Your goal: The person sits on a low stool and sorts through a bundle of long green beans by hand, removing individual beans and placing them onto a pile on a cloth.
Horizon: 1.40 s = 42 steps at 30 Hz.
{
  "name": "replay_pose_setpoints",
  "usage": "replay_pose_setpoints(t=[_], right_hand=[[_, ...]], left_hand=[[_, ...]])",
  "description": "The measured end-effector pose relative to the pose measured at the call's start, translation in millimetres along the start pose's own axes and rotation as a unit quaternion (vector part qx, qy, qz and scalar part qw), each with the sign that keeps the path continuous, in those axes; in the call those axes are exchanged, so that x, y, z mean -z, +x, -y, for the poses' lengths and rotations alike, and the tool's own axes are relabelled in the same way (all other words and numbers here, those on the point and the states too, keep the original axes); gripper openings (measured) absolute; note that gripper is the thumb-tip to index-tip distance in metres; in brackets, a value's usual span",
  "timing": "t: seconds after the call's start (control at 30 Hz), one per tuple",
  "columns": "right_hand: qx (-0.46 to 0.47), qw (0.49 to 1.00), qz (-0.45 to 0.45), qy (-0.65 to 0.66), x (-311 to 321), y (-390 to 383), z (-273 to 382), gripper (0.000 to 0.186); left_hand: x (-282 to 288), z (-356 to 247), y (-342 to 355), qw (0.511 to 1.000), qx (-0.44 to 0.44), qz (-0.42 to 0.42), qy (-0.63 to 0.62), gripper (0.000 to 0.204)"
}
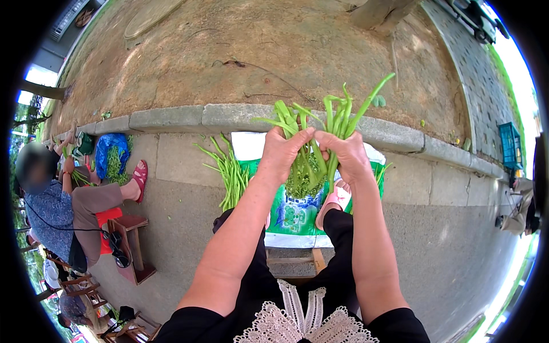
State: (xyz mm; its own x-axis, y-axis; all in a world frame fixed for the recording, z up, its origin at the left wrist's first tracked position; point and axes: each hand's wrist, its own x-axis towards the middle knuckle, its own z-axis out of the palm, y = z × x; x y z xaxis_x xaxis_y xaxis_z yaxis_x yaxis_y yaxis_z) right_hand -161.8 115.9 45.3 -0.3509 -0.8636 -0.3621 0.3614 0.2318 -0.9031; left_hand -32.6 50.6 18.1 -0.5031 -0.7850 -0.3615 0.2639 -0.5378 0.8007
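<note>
My left hand [280, 153] is closed round a bunch of green vegetable stalks [290, 117], their tops sticking up past the fingers. Right against it, my right hand [346, 153] grips another bunch of green stalks [341, 114], one long stalk slanting up to the right. The two thumbs meet in the middle. Below the hands, a heap of small green leaves [298, 186] lies on a green and white sack [297, 240] spread between my feet. A pile of long green stalks [230, 180] rests at the sack's left edge.
A stone curb [229, 118] runs across, with bare soil [240, 68] beyond. On the left sits another person [51, 211] holding greens, near a blue bag [107, 153] and a brown wooden stool [131, 248]. A blue crate [509, 146] stands far right.
</note>
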Motion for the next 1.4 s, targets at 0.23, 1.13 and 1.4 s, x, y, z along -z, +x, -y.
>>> replay_pose_setpoints(t=[0.23,1.13,1.4], right_hand=[[0.028,0.995,0.034,-0.094,-2.5,1.1,-5.9,0.019],[-0.024,0.990,-0.063,0.122,10.9,10.8,-5.8,0.013],[0.029,0.996,0.048,-0.064,-17.4,9.0,-10.0,0.030]], left_hand=[[-0.3,-3.4,-2.3,0.997,0.045,0.047,-0.048,0.019],[7.4,-3.0,6.8,0.994,0.018,-0.104,0.008,0.025],[5.3,-6.0,3.4,0.995,0.064,-0.071,-0.040,0.028]])
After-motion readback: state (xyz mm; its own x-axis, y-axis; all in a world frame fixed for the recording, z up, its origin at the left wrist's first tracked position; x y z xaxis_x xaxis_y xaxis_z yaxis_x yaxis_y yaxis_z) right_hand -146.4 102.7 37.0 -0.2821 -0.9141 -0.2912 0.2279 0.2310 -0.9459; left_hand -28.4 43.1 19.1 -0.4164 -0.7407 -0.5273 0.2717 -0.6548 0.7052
